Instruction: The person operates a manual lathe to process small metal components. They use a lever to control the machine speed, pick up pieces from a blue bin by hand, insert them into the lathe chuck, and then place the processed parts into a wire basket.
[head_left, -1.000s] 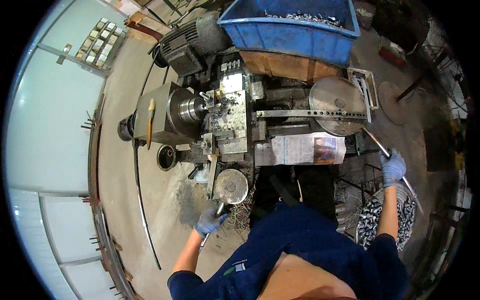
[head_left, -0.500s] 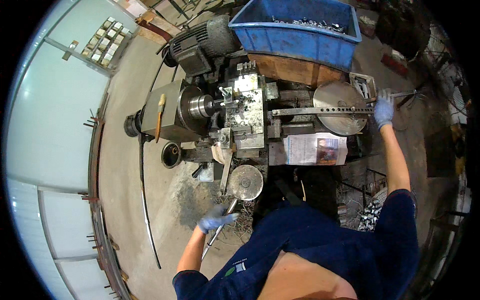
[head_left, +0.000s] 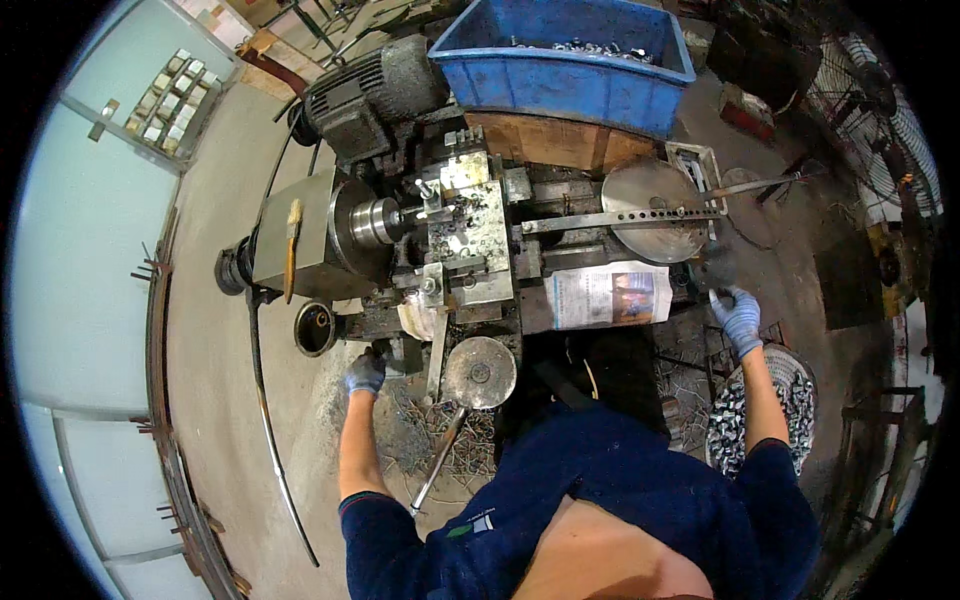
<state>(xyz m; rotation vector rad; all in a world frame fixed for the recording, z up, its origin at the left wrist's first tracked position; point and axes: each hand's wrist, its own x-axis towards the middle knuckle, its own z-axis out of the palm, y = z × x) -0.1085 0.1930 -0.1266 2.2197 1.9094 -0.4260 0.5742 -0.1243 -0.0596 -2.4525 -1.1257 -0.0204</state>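
My left hand [head_left: 365, 372], in a blue-grey glove, is closed at the short black handle beside the small box [head_left: 402, 355] low on the lathe's left side. Its fingertips are partly hidden there. My right hand [head_left: 736, 318], gloved alike, is in the air to the right of the newspaper [head_left: 610, 295], thumb and fingers apart, with nothing seen in it. Between my hands stands the lathe, with its round chuck [head_left: 375, 222], its chip-strewn tool slide [head_left: 470, 225], a perforated flat bar [head_left: 570, 223] across a round plate [head_left: 650, 242], and a round disc [head_left: 480, 373] on a lever [head_left: 440, 460].
A blue bin [head_left: 560, 80] of small metal parts stands behind the lathe on a wooden support. A round basket [head_left: 715, 440] of metal pieces is below my right forearm. A brush [head_left: 292, 250] lies on the headstock. Metal shavings [head_left: 465, 440] litter the floor.
My right hand has left the lever by the round plate and come down toward me. My left hand has moved from the lower lever up and left to the small box.
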